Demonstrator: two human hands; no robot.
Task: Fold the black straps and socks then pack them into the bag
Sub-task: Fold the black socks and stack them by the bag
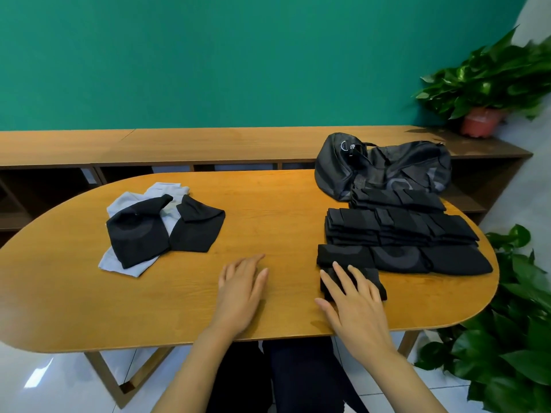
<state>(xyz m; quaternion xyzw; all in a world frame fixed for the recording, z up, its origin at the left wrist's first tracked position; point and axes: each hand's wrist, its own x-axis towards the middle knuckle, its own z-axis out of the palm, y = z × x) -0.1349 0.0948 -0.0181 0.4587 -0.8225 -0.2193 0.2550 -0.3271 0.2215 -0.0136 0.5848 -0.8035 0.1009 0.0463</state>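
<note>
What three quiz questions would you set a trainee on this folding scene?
1. True or false: the black bag lies at the left end of the table.
2. The right hand rests on: A) a folded black piece; B) a potted plant; C) the black bag.
3. Fill in: the unfolded pile holds black and ____ pieces.
Key: 1 false, it lies at the right end; 2 A; 3 grey.

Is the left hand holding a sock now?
No, the left hand lies flat on the table, its fingers straight and holding nothing.
</note>
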